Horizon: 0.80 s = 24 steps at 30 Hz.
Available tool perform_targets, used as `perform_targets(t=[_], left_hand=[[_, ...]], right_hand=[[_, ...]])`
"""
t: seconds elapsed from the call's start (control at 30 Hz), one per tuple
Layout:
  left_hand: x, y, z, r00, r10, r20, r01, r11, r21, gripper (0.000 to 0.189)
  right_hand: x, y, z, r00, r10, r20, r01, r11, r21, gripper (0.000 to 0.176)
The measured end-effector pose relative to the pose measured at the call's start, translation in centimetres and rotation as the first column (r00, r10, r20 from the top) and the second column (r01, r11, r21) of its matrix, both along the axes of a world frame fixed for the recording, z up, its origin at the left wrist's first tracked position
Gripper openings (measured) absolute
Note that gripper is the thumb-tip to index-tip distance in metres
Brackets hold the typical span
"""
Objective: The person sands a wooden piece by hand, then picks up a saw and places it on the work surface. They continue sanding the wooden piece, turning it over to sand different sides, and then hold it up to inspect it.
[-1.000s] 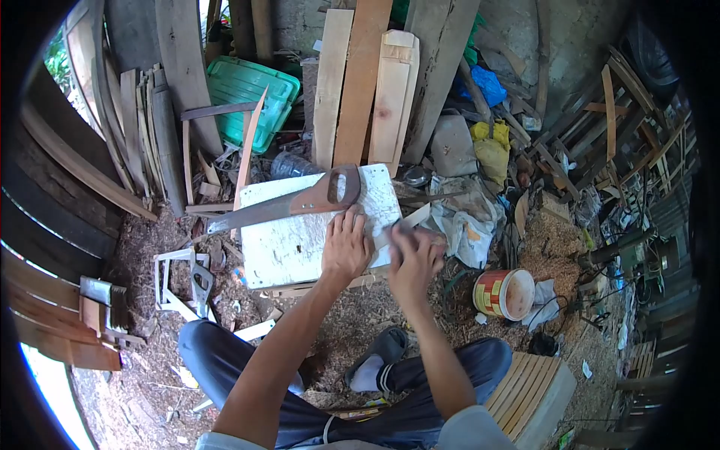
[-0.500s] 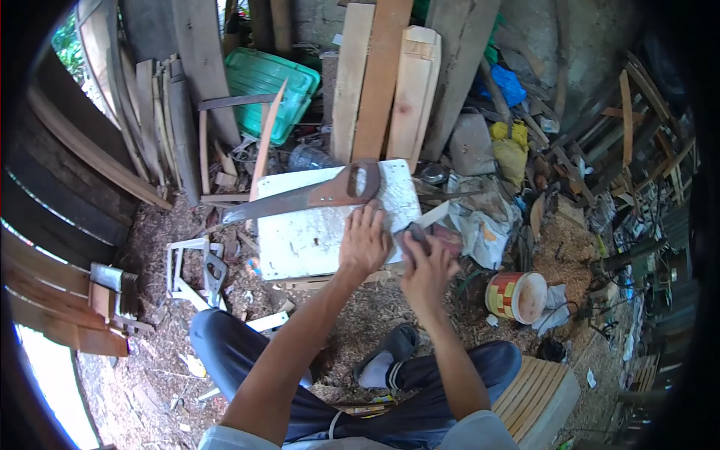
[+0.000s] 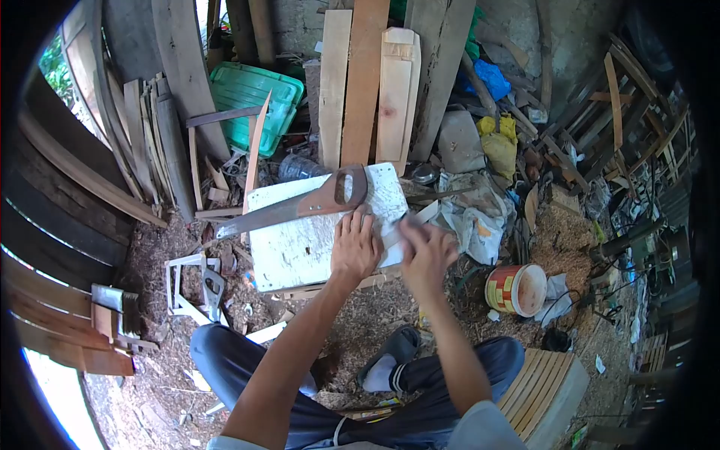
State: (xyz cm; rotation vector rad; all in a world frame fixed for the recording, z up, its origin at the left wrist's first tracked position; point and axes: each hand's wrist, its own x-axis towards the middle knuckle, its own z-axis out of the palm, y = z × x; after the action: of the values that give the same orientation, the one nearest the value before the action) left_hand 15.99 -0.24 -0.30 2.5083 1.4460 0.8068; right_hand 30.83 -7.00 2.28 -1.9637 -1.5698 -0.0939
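A white-painted board (image 3: 300, 259) lies as a low work surface in front of me, with a handsaw (image 3: 315, 199) resting across its far side. My left hand (image 3: 356, 247) presses down near the board's right side, fingers bent over one end of a thin pale wooden strip (image 3: 391, 238). The strip runs out to the upper right, past the board's edge. Over it, my right hand (image 3: 426, 251) is closed around a small dark block (image 3: 409, 223); motion blur hides its exact kind.
A second saw with a pale frame (image 3: 202, 289) lies on the shaving-covered ground at left. To the right stand a red-and-cream bucket (image 3: 504, 291) and a slatted wooden piece (image 3: 536, 386). Planks (image 3: 366, 90) and a green plastic lid (image 3: 255, 105) lean at the back.
My right hand has shifted slightly along the strip with the dark block and is now blurred. My left hand stays pressed on the strip. The whole view has shifted a little.
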Motion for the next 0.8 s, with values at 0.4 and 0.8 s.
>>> perform_targets(t=[0.4, 0.8], left_hand=[[0.2, 0.1, 0.0, 0.999, 0.008, -0.037, -0.010, 0.999, -0.039, 0.043], [0.4, 0.3, 0.7, 0.999, 0.006, -0.041, -0.009, 0.997, -0.073, 0.043]], right_hand=[[-1.6, -0.2, 0.6, 0.999, -0.003, 0.039, 0.002, 0.999, 0.042, 0.038], [-1.6, -0.9, -0.2, 0.984, -0.171, -0.060, 0.170, 0.985, -0.007, 0.040]])
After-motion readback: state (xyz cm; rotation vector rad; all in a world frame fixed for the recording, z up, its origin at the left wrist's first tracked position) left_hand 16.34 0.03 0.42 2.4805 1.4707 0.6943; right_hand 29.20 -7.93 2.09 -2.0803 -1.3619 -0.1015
